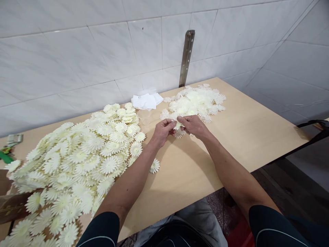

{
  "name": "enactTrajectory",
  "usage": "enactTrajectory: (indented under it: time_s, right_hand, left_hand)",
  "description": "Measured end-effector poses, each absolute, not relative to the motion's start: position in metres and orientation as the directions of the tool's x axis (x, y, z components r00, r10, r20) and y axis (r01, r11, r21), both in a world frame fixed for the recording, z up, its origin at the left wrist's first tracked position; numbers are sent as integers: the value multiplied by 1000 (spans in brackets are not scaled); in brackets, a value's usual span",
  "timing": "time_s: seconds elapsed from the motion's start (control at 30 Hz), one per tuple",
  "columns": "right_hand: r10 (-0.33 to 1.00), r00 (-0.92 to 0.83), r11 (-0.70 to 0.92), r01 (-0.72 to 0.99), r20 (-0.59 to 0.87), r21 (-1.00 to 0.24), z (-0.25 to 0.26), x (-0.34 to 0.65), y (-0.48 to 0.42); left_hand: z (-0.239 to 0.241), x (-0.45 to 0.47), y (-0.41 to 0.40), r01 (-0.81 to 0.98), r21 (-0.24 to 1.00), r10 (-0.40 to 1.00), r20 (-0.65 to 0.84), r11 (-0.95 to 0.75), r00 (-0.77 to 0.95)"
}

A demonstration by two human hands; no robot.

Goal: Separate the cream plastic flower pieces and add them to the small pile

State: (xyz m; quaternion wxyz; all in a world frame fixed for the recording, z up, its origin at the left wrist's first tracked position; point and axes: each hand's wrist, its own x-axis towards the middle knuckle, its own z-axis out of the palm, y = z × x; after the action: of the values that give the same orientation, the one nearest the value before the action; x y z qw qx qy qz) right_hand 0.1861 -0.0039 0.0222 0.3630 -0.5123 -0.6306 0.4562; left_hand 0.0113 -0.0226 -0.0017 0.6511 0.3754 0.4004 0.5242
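Observation:
My left hand (pixel 162 132) and my right hand (pixel 194 125) meet over the middle of a light wooden table (pixel 246 137). Both pinch a cream daisy-shaped flower piece (pixel 178 126) between their fingertips. A large heap of the same cream flowers (pixel 77 164) covers the table's left side. A smaller heap of flowers (pixel 196 101) lies just beyond my hands, near the wall. One single flower (pixel 155 166) lies alone beside my left forearm.
A crumpled white plastic bag (pixel 147 101) sits against the tiled wall between the heaps. A metal strip (pixel 186 58) runs up the wall. Green and grey items (pixel 9 147) lie at the far left edge. A dark bar (pixel 312 135) stands off the table's right.

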Motion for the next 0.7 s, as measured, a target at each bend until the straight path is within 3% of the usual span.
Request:
enactTrajectory:
  time_s: [0.23, 0.53, 0.7]
  right_hand:
    - [927, -372, 45, 241, -49, -969, 28, 198, -3]
    - [956, -281, -2, 283, -85, -959, 19, 209, 8]
    - [961, -277, 54, 244, -16, -968, 20, 206, 7]
  left_hand:
    - [-7, 10, -16, -387, 917, 995, -102, 102, 21]
    - [6, -1, -9, -439, 898, 995, -67, 26, -79]
    - [1, -1, -8, -340, 937, 980, -137, 81, -144]
